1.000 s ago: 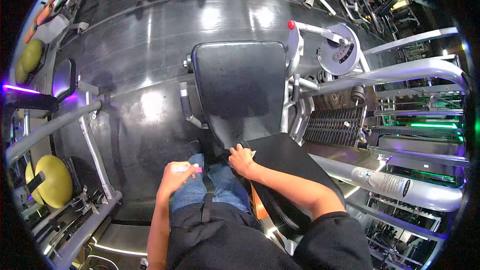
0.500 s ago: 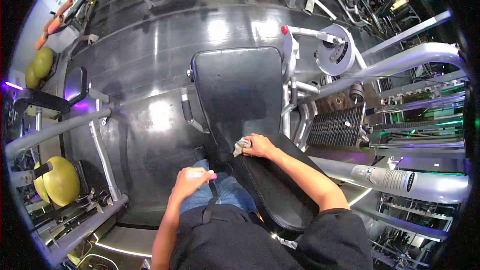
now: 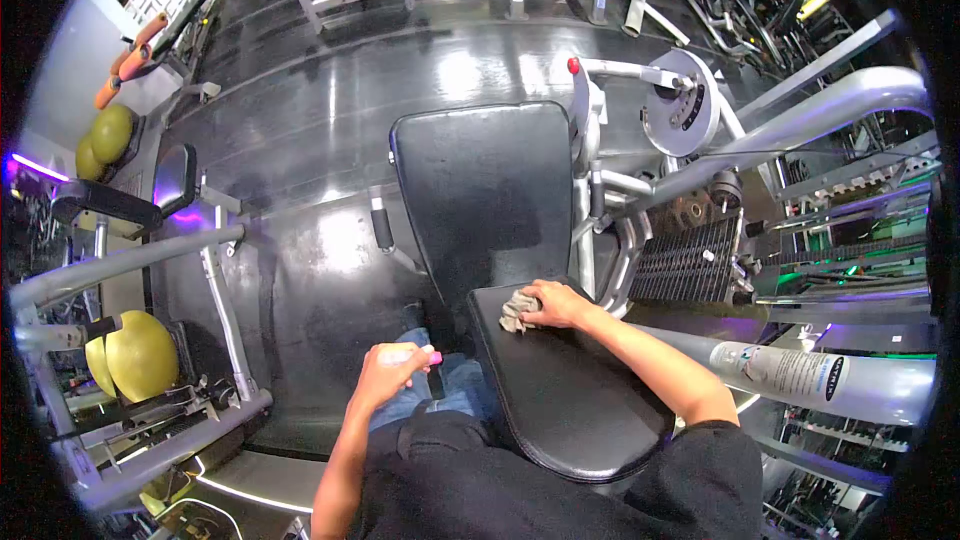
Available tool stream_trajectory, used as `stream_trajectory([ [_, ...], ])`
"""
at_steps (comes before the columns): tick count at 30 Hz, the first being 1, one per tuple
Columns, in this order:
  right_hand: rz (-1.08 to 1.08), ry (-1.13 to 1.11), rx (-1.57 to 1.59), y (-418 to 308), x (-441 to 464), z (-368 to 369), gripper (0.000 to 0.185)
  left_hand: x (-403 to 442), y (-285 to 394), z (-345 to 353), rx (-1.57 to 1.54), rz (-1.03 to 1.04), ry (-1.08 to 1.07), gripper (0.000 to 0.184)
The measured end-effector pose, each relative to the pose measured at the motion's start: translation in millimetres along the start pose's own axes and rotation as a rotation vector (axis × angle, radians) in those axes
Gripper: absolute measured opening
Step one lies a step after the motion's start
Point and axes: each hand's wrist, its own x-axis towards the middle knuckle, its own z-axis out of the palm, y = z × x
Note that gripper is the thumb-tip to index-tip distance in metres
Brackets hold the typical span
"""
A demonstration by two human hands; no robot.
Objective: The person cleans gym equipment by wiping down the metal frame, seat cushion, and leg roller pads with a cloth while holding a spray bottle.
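My right hand (image 3: 556,304) is closed around a crumpled greyish-white cloth (image 3: 517,311). The cloth lies against the upper left part of a black padded seat (image 3: 570,395). Beyond it, the black backrest (image 3: 485,195) of the same machine leans away, with faint streaks on its lower part. Over my lap, clear of the seat, my left hand (image 3: 392,372) grips a small whitish bottle with a pink top (image 3: 435,358). Most of that bottle is hidden by my fingers.
On the right stand a weight stack (image 3: 690,260), a thick grey frame tube (image 3: 780,368) and a round dial plate (image 3: 683,105). Padded handles (image 3: 381,225) flank the backrest. Another machine's frame (image 3: 225,310) and yellow-green balls (image 3: 142,357) are at left.
The cloth in my right hand has moved from the seat's edge by the backrest onto the seat's top, to the right. My left hand keeps its hold; the whole view has shifted slightly.
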Motion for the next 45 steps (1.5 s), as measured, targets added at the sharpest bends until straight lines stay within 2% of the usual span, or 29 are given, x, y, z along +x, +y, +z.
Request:
stream_trajectory([
  [5, -0.008, 0.061, -0.042, 2.6, 28.3, 19.8, 0.059, 5.6, 16.1, 14.2, 0.009, -0.016, -0.02, 0.038],
  [7, -0.028, 0.022, -0.058, -9.2, 17.8, -1.9, 0.06, 7.1, 21.2, 18.5, 0.024, 0.011, -0.013, 0.037],
  [9, -0.083, -0.249, 0.083, -21.5, -2.0, -27.7, 0.064, 9.4, 23.1, 22.9, 0.029, 0.002, -0.015, 0.036],
  [10, -0.149, -0.259, 0.173, -18.3, -16.2, -35.4, 0.067, 11.1, 24.5, 24.3, 0.03, 0.0, -0.011, 0.036],
  [14, -0.219, -0.208, 0.043, 25.9, -40.3, -37.0, 0.068, 16.5, 39.5, 29.8, 0.095, 0.071, -0.049, 0.04],
  [16, -0.069, -0.1, 0.04, 44.8, -32.8, -26.7, 0.073, 24.4, 41.0, 30.6, 0.053, 0.05, -0.1, 0.04],
  [21, -0.046, -0.017, 0.11, 53.2, 10.8, 0.7, 0.071, 37.7, 58.5, 35.1, 0.127, 0.056, -0.116, 0.04],
  [24, -0.129, -0.039, 0.083, 39.0, 3.2, -8.0, 0.064, 45.1, 64.5, 39.3, 0.151, 0.079, -0.108, 0.041],
  [25, -0.098, -0.156, 0.192, 24.6, -11.9, -24.3, 0.065, 48.4, 67.1, 40.7, 0.169, 0.076, -0.103, 0.042],
  [26, -0.14, -0.176, 0.237, 21.9, -26.6, -28.4, 0.065, 51.9, 69.7, 41.4, 0.173, 0.077, -0.109, 0.042],
  [30, -0.225, -0.234, 0.282, 34.2, -69.4, -54.6, 0.064, 65.5, 85.1, 42.6, 0.157, 0.06, -0.147, 0.045],
  [34, -0.024, -0.066, 0.262, 77.4, -60.9, -43.6, 0.064, 81.9, 95.3, 51.0, 0.261, 0.039, -0.232, 0.044],
  [35, -0.054, 0.032, 0.226, 87.7, -49.9, -30.8, 0.071, 85.0, 103.4, 55.7, 0.321, 0.012, -0.258, 0.041],
  [38, 0.03, 0.141, 0.217, 79.9, -32.2, -18.4, 0.065, 92.9, 118.7, 70.3, 0.397, 0.023, -0.287, 0.04],
  [41, 0.04, 0.141, 0.16, 61.5, -40.4, -20.6, 0.065, 102.6, 117.0, 77.2, 0.442, -0.004, -0.275, 0.043],
  [45, -0.063, 0.1, 0.256, 35.4, -96.5, -46.4, 0.058, 102.2, 128.4, 85.1, 0.418, -0.018, -0.294, 0.044],
])
